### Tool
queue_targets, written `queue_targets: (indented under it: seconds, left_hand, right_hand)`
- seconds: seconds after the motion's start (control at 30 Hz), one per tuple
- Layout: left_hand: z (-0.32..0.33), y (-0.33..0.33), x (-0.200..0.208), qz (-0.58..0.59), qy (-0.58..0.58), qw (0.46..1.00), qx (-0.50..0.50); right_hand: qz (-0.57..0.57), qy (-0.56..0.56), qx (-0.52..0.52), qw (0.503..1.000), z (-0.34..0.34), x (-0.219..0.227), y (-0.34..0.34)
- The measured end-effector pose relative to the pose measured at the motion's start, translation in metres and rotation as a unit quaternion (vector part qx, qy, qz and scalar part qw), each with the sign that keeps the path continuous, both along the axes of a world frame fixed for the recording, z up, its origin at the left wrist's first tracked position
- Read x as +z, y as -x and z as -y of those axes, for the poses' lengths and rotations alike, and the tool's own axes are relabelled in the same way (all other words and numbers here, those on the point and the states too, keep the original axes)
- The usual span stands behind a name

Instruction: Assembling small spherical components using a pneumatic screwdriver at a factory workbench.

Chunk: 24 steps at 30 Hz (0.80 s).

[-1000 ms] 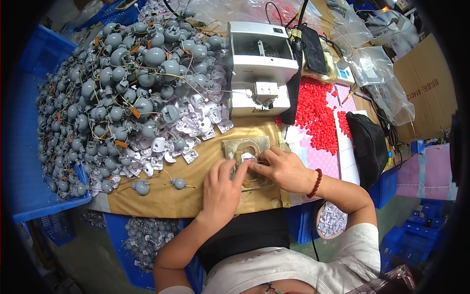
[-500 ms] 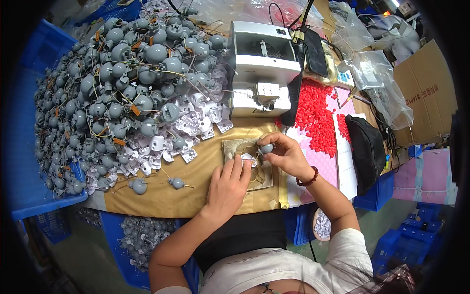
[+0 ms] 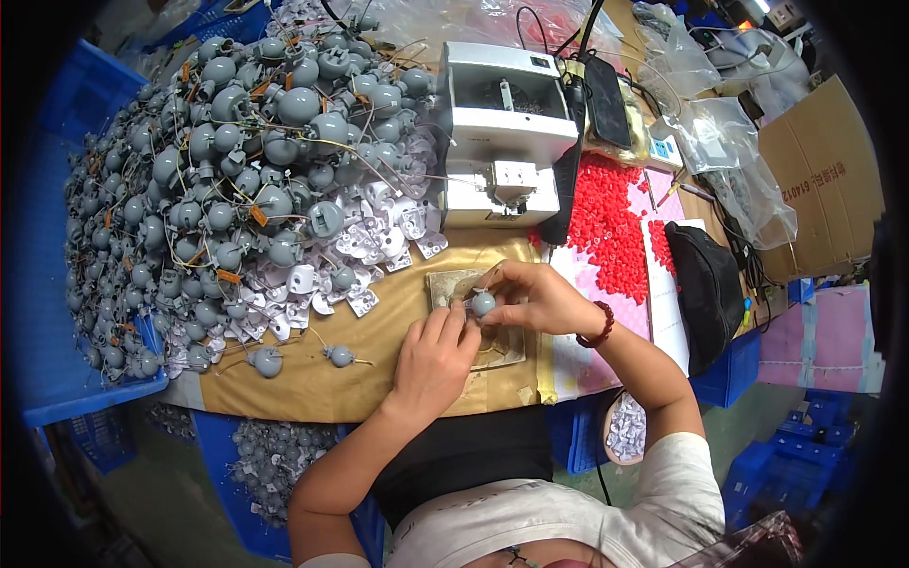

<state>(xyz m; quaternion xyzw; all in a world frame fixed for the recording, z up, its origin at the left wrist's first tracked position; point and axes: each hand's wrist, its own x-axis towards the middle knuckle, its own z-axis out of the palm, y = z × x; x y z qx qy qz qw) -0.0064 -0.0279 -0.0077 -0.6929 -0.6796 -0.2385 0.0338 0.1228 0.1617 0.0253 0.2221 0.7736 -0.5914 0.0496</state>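
Observation:
My right hand [image 3: 535, 298] pinches a small grey ball-shaped part [image 3: 483, 303] between thumb and fingers. My left hand [image 3: 436, 350] meets it from the other side, its fingers close together at a small white plastic piece that they mostly hide. Both hands are over a square, worn metal plate [image 3: 502, 355] with a rounded hollow. Left of the hands, two more grey ball-shaped parts with thin wires, one of them larger [image 3: 266, 361], lie on the tan cloth [image 3: 379, 390].
A large heap of grey ball parts [image 3: 218, 156] fills the left side, with white plastic pieces [image 3: 379, 232] along its edge. A white machine [image 3: 502, 142] stands beyond the plate. Red small parts [image 3: 611, 232], a black pouch [image 3: 705, 293] and a cardboard box [image 3: 819, 180] are to the right.
My right hand has moved left with the grey ball-shaped part, bringing it to my left fingertips. The white piece, plainly visible before, is now mostly covered.

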Motion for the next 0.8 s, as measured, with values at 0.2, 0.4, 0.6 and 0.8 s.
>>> queue_targets:
  seconds: [0.2, 0.4, 0.6, 0.8]
  left_hand:
    - [-0.004, 0.002, 0.003, 0.035, 0.003, 0.999, 0.006]
    - [-0.022, -0.002, 0.017, 0.133, 0.027, 0.988, 0.078]
    - [-0.023, -0.002, 0.018, 0.17, 0.043, 0.981, 0.082]
    - [-0.023, 0.001, 0.016, 0.159, 0.026, 0.985, 0.06]
  right_hand:
    - [-0.093, -0.24, -0.002, 0.966, 0.006, -0.005, -0.002]
    - [-0.055, -0.22, -0.055, 0.972, 0.016, -0.005, -0.006]
    - [-0.08, -0.188, -0.027, 0.979, 0.013, -0.012, -0.008]
    - [-0.115, -0.224, -0.014, 0.968, 0.007, -0.021, -0.009]
